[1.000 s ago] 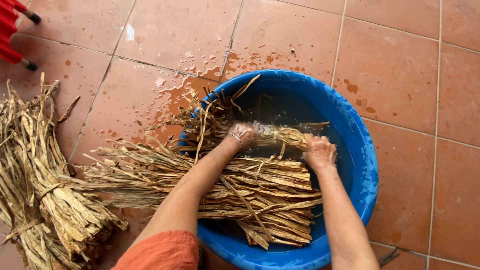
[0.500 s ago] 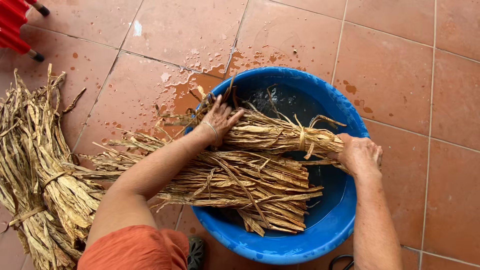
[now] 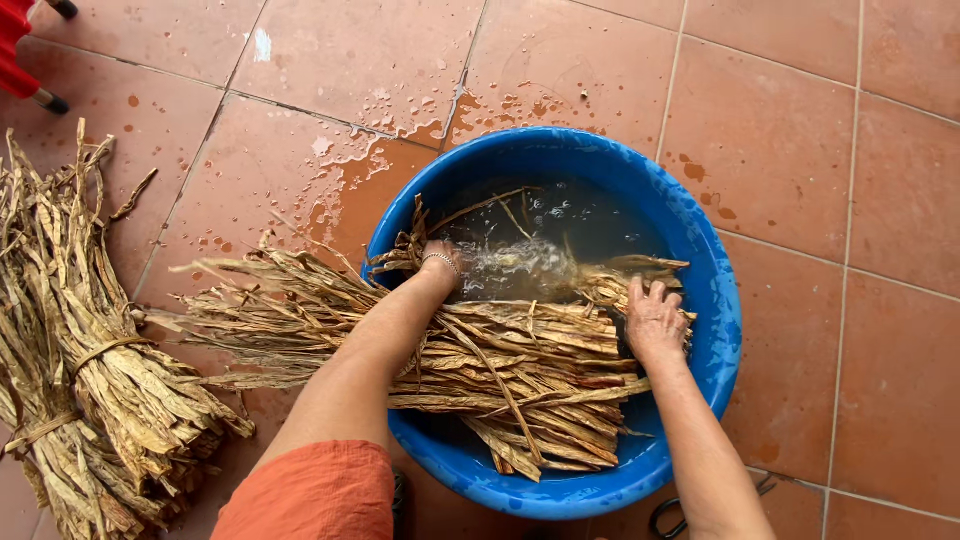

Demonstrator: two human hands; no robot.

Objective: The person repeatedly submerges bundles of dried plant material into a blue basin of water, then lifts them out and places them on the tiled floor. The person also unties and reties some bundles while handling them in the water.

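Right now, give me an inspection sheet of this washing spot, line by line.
Surface: terracotta tiled floor, wet splashes beside the basin.
Job's things: blue basin holding water; dried leaf bundles lying across its rim, partly soaked.
Clutter: tied dry bundles at the left; red legs in the corner.
Hands: left hand plunged in the water; right hand pressing the bundles, fingers spread.
Cables: nothing seen.
Surroundings: dark object at the bottom edge, unclear.

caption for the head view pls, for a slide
Two hands, left hand and right hand, press dried leaf bundles into a water-filled blue basin.
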